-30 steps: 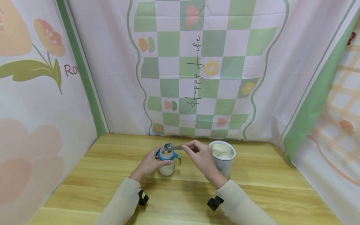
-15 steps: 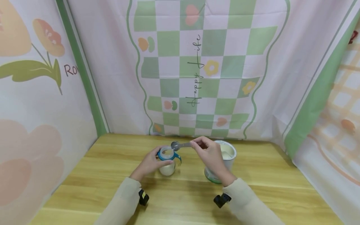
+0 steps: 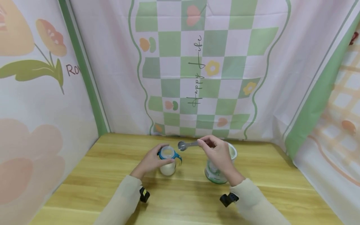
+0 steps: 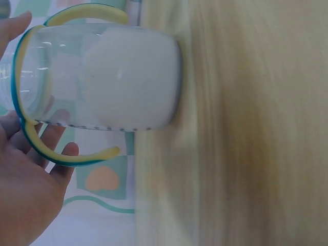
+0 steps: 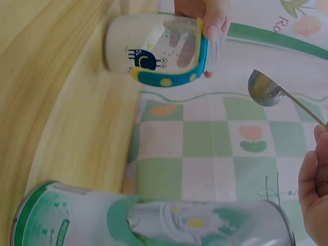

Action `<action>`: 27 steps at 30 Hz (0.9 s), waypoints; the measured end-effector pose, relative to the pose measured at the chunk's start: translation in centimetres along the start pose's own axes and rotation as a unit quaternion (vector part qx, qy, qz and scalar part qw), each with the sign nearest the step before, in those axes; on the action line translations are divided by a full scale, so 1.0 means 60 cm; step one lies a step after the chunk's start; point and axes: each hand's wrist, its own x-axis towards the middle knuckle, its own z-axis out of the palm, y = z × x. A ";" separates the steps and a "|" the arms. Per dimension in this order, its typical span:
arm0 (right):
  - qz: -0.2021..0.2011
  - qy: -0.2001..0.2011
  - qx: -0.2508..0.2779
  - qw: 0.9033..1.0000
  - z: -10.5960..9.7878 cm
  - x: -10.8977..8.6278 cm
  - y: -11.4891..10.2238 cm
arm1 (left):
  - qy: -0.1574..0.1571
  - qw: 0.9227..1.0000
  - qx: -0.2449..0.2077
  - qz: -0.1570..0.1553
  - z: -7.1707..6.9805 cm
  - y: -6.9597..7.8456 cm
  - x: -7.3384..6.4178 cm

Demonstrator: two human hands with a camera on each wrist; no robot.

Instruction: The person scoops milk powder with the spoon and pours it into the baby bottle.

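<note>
A clear baby bottle (image 3: 167,169) with a blue two-handled collar stands upright on the table, its lower part filled with something whitish. My left hand (image 3: 150,160) holds it round the collar, thumb in front and fingers behind. In the left wrist view, the bottle's curved yellow-and-teal handles (image 4: 77,159) show. Between thumb and fingers, my right hand (image 3: 217,153) pinches the handle of a metal measuring spoon (image 3: 182,146). The spoon's round bowl hangs in the air just right of the open bottle mouth. Behind the right hand stands an open milk powder can (image 3: 216,177), partly hidden by it.
Both things stand on a wooden table (image 3: 180,200). A printed cloth (image 3: 191,87) with green checks hangs along the table's back edge, and more patterned cloth (image 3: 50,125) closes in the left side. Dark wrist cameras (image 3: 229,199) sit at both sleeves.
My right hand has moved right with the measuring spoon, from over the bottle mouth to beside it, and now covers more of the can. My left hand stays on the bottle.
</note>
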 end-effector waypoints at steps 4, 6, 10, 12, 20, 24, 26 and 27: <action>-0.008 0.020 -0.008 1.000 -0.012 0.000 0.005 | 0.009 1.000 0.006 0.013 -0.001 0.012 0.003; -0.012 0.026 -0.016 0.999 -0.019 0.001 0.006 | 0.013 1.000 0.007 0.023 0.000 0.018 0.005; -0.023 0.036 -0.033 0.999 -0.033 0.005 0.010 | 0.018 0.999 -0.001 0.041 0.003 0.029 0.010; -0.030 0.043 -0.037 0.998 -0.041 0.006 0.012 | 0.017 0.999 -0.005 0.051 0.005 0.036 0.013; -0.036 0.057 -0.054 0.996 -0.077 0.006 0.015 | 0.002 0.996 0.029 0.083 0.011 0.070 0.029; -0.039 0.072 -0.072 0.994 -0.095 0.007 0.023 | -0.007 0.993 0.035 0.108 0.015 0.087 0.036; -0.041 0.078 -0.078 0.993 -0.105 0.006 0.027 | -0.008 0.992 0.036 0.118 0.019 0.095 0.039; -0.042 0.082 -0.083 0.992 -0.109 0.006 0.029 | -0.008 0.992 0.038 0.121 0.021 0.099 0.041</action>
